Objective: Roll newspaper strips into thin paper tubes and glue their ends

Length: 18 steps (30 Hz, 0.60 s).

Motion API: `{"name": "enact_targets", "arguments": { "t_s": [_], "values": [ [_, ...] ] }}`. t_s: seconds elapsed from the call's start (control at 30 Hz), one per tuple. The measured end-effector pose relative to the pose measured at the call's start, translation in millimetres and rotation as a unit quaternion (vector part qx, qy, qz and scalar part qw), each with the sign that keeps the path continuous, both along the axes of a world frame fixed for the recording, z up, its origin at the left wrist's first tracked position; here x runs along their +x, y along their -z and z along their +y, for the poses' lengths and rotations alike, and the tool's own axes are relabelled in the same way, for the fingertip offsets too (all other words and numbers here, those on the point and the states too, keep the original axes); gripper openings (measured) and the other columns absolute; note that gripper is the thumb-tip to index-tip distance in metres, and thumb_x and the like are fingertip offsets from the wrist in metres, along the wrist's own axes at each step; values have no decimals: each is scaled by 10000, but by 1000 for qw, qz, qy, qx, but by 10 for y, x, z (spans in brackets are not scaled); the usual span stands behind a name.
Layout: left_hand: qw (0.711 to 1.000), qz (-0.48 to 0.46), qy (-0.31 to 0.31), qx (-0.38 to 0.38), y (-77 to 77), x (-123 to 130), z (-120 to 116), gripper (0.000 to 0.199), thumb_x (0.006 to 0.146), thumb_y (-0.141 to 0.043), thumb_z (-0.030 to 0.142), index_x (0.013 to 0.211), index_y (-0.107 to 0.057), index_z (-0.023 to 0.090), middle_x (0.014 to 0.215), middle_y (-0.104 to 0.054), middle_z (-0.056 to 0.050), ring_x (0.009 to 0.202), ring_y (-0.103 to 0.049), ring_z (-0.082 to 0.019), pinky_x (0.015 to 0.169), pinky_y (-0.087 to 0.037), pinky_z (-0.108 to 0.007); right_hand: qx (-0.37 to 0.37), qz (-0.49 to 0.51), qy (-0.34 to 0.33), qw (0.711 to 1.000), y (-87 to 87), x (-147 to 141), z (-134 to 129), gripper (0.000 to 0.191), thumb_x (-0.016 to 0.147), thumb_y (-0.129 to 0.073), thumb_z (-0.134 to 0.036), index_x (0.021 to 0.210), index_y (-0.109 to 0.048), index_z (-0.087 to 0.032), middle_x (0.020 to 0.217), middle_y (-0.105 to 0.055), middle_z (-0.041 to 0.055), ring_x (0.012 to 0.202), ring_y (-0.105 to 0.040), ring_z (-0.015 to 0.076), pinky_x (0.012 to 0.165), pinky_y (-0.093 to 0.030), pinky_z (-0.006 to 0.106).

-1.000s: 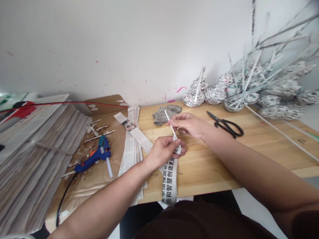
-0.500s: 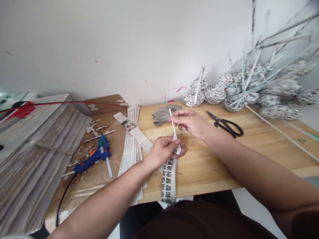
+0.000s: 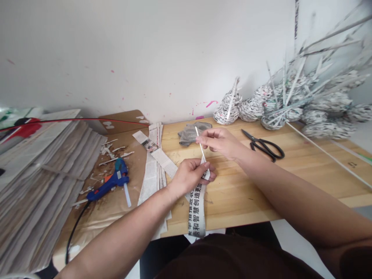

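My left hand (image 3: 193, 173) pinches a printed newspaper strip (image 3: 198, 211) between thumb and fingers, and the strip's loose end hangs down over the table's front edge. Above that thumb the strip narrows into a thin, tightly rolled white stick pointing up and slightly left. My right hand (image 3: 216, 141) grips this rolled upper part with thumb and fingertips. Just behind the stick's tip lies a crumpled grey cloth (image 3: 190, 134). To the right of my right hand rest black-handled scissors (image 3: 264, 147), their blades pointing to the back left.
More newspaper strips (image 3: 157, 166) lie left of my hands. A blue glue gun (image 3: 109, 184) sits among paper scraps on brown paper. A tall newspaper stack (image 3: 58, 186) stands far left. Woven paper gourds (image 3: 229, 104) with long sticks line the back right of the wooden table (image 3: 232, 205).
My right hand has shifted very slightly left with the rolled stick, which leans a little more to the left. My left hand's hold on the strip stays nearly the same.
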State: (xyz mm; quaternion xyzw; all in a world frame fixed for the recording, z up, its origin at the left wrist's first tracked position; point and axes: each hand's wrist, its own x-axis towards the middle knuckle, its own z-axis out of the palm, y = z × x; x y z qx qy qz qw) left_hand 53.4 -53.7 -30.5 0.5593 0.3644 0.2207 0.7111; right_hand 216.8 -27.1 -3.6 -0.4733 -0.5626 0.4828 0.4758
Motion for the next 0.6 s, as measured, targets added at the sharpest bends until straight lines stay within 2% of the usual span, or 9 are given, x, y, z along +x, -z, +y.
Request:
{"name": "enact_targets", "arguments": {
  "t_s": [0.17, 0.4, 0.5, 0.6],
  "values": [
    [1000, -6, -7, -7, -2, 0, 2, 298, 850, -579, 384, 873, -677, 104, 767, -692, -82, 698, -647, -149, 642, -536, -280, 4, -31, 13, 999, -25, -11, -20, 322, 739, -705, -467, 705, -668, -149, 609, -548, -9, 527, -397, 74, 468, -278, 234],
    [1000, 3, -3, -6, -17, -1, -1, 280, 865, -563, 363, 872, -672, 105, 775, -688, -78, 705, -645, -146, 654, -541, -284, -6, 59, -7, 998, 9, 30, 20, 291, 729, -726, -431, 826, -721, -158, 670, -581, 15, 561, -437, 81, 425, -211, 221],
    [1000, 11, -1, -3, -29, 3, -5, 276, 878, -545, 345, 879, -669, 99, 778, -683, -79, 700, -641, -139, 650, -539, -277, -18, 78, -5, 997, 17, 36, 31, 270, 728, -733, -420, 793, -708, -159, 638, -561, 3, 532, -413, 70, 420, -189, 220],
    [1000, 16, -3, -2, -40, 9, -11, 276, 881, -542, 340, 881, -668, 94, 779, -680, -81, 694, -637, -135, 646, -535, -269, -9, 62, 6, 998, 13, 23, 23, 285, 700, -762, -420, 693, -654, -157, 607, -542, -12, 512, -396, 61, 428, -219, 221]
  ]
}}
